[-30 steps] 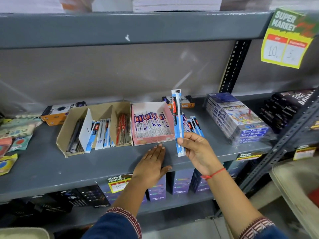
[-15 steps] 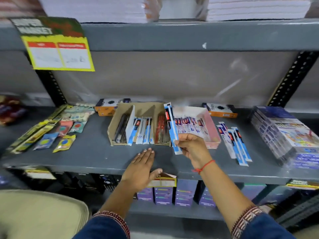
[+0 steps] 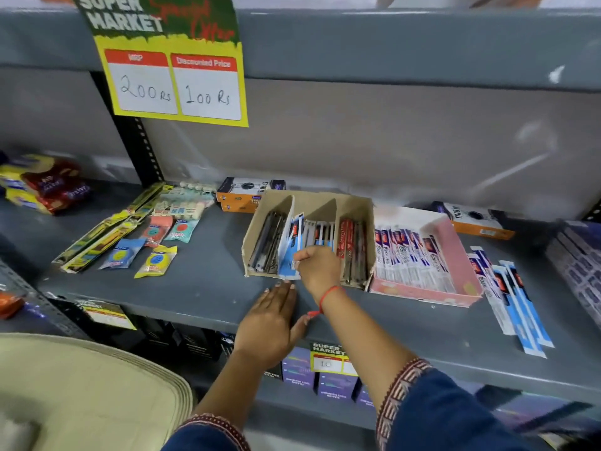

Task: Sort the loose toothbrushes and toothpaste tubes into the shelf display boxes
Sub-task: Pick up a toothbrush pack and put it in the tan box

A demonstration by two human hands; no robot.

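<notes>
Right hand (image 3: 317, 266) closed on blue-white packaged toothbrush (image 3: 290, 252), held over middle compartment of brown cardboard display box (image 3: 354, 203), left hand (image 3: 270, 323) open, laid flat on grey shelf (image 3: 195, 288), loose toothbrushes (image 3: 517, 304) lying right of pink toothpaste box (image 3: 455, 252)

The shelf (image 3: 201, 288) is grey. The divided box (image 3: 354, 203) is brown cardboard, its neighbour box (image 3: 455, 242) pink. Loose toothbrush packs (image 3: 520, 307) are blue and white. The price sign (image 3: 175, 60) is yellow, green and red.
</notes>
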